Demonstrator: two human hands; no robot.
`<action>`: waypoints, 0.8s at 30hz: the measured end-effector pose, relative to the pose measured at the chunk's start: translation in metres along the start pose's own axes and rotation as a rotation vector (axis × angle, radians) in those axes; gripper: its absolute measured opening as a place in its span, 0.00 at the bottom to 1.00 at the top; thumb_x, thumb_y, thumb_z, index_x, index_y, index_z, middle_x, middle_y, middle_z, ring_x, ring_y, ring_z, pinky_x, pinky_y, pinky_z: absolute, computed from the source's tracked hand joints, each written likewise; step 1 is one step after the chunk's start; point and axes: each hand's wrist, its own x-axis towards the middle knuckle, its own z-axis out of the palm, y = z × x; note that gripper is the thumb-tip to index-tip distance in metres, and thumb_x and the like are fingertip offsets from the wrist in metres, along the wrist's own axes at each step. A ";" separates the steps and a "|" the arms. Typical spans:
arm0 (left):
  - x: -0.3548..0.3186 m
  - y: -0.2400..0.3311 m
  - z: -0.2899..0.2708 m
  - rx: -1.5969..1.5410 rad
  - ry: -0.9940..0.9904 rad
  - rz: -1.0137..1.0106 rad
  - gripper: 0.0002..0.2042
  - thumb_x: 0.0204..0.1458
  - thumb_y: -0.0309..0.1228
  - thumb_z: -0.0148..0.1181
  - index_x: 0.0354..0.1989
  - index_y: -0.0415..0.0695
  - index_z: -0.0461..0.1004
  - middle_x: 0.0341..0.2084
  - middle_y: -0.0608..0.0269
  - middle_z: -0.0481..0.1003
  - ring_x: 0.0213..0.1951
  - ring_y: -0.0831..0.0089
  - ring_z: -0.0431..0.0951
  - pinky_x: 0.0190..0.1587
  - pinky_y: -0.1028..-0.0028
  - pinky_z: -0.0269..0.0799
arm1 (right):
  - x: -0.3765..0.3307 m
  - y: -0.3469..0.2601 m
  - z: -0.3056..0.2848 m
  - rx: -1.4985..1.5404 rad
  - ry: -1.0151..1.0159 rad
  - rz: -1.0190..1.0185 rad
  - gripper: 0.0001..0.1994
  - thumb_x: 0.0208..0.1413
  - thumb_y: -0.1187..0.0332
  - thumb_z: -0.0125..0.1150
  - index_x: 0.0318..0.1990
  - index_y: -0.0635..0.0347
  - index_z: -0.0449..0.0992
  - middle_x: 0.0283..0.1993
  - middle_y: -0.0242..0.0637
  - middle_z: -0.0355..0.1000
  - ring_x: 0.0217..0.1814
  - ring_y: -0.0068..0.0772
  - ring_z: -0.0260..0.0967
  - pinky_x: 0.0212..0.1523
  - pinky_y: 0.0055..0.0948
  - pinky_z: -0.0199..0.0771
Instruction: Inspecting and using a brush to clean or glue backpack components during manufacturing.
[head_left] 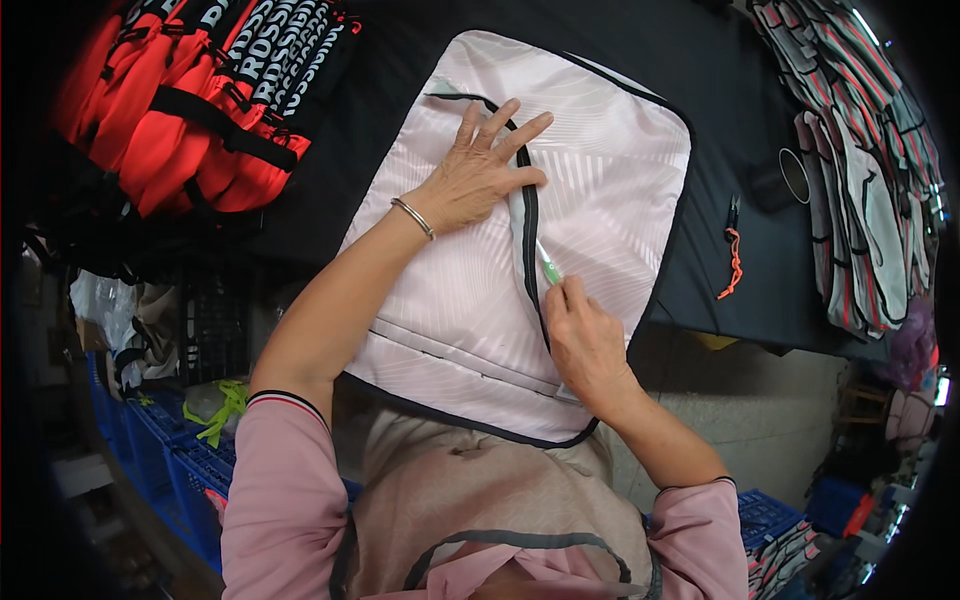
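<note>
Table (640,60): dark cloth top that carries all the work.
Red stack (190,110): red and black bags piled at the table's far left, well apart from the hands.
Striped stack (860,170): grey, red and black pieces heaped at the far right.
Panel (600,180): pale pink lining panel with dark binding, lying flat in the middle and hanging over the near edge toward the person.
Slit (527,230): dark-edged curved opening running down the panel, between the two hands.
Left hand (475,175): fingers spread, palm pressed flat on the panel just left of the slit's upper part.
Right hand (585,340): closed in a pinch on the tool, beside the slit's lower part.
Tool (549,266): thin green stick, tip laid against the slit's edge.
Snips (733,250): small pair with an orange cord, lying untouched to the right.
Progress: judging by the tip sitting about midway, part of the edge is likely worked; which part remains cannot be told.
</note>
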 end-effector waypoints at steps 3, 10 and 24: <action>-0.001 -0.002 -0.003 -0.091 0.008 -0.059 0.11 0.44 0.17 0.56 0.30 0.51 0.73 0.66 0.65 0.56 0.69 0.53 0.47 0.70 0.49 0.35 | -0.004 0.000 0.001 -0.014 -0.003 0.003 0.04 0.47 0.76 0.55 0.31 0.64 0.68 0.33 0.41 0.62 0.28 0.36 0.74 0.24 0.31 0.77; -0.024 0.004 0.009 -0.403 0.204 -0.250 0.06 0.36 0.14 0.52 0.23 0.39 0.69 0.39 0.54 0.71 0.50 0.53 0.68 0.52 0.63 0.66 | 0.015 -0.004 -0.011 -0.052 -0.072 0.074 0.05 0.48 0.76 0.55 0.33 0.64 0.69 0.33 0.41 0.63 0.30 0.37 0.74 0.24 0.31 0.77; -0.026 0.004 0.018 -0.413 0.321 -0.325 0.06 0.35 0.13 0.49 0.22 0.37 0.65 0.27 0.51 0.68 0.36 0.51 0.70 0.41 0.62 0.68 | 0.015 -0.005 -0.005 -0.015 -0.042 -0.026 0.03 0.47 0.76 0.54 0.30 0.66 0.71 0.34 0.43 0.64 0.27 0.38 0.74 0.24 0.31 0.77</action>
